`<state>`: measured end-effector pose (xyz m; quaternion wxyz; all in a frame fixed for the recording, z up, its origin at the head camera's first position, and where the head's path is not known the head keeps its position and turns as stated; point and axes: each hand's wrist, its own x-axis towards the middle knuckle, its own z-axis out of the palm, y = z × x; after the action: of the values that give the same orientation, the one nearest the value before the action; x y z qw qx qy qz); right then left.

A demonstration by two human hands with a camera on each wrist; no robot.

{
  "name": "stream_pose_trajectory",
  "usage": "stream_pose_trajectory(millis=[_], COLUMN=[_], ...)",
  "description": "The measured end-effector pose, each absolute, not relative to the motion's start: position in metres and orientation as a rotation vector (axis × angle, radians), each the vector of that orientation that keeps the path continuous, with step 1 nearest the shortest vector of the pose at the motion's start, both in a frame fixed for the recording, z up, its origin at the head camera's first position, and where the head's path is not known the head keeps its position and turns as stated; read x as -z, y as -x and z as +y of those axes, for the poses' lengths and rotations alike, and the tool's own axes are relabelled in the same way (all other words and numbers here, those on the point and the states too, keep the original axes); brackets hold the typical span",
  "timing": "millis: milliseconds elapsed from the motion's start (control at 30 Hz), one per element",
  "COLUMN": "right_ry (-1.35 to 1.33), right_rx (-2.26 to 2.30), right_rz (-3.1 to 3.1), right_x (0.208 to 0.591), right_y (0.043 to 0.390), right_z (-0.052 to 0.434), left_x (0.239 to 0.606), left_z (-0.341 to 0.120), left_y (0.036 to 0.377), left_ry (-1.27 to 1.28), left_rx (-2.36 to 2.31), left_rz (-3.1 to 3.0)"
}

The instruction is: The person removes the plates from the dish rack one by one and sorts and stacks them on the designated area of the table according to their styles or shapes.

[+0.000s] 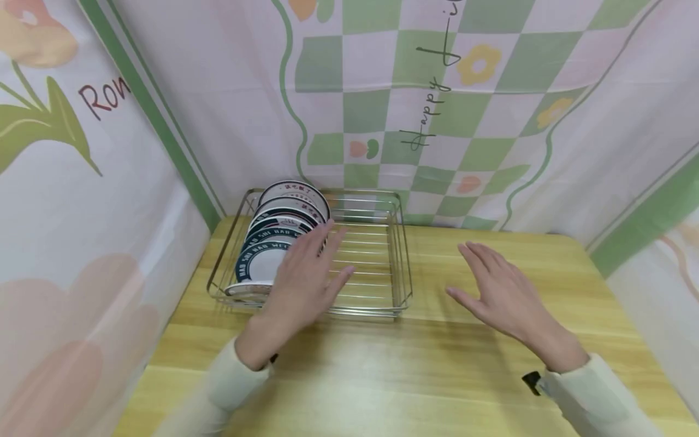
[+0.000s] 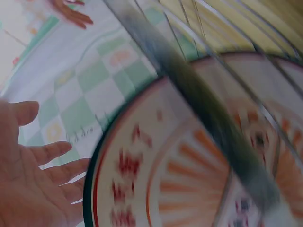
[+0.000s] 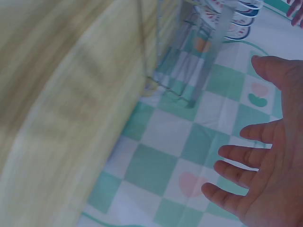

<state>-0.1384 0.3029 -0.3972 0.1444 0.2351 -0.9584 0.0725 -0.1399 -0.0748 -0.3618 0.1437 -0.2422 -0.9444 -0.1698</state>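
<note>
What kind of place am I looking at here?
Possibly a small staged kitchen corner, though I can't be sure: plates stand in a wire rack on a wood-grained table, and patterned cloth surrounds it on three sides.

Left hand [image 1: 303,282] hides right part of front plates [image 1: 262,264] in rack [image 1: 367,311], near far left corner of tabletop [image 1: 360,376]. Near edge, both sleeves [image 1: 235,377] cut off below. Wall lettering [image 1: 431,113] cut off above. Left wrist view: plate lettering [image 2: 129,165] blurred. Dark item [image 1: 531,383] at right cuff too small to tell.
</note>
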Motion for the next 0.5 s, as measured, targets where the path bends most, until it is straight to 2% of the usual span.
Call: stream_pose_trajectory(millis=[500], right_ry=[-0.753], right_rx=[-0.311], right_rz=[-2.785], right_x=[0.361], right_y=[0.147], right_z=[0.255], left_x=[0.341], left_z=[-0.194], left_y=[0.13], left_ry=[0.369], left_rx=[0.74], left_rz=[-2.594])
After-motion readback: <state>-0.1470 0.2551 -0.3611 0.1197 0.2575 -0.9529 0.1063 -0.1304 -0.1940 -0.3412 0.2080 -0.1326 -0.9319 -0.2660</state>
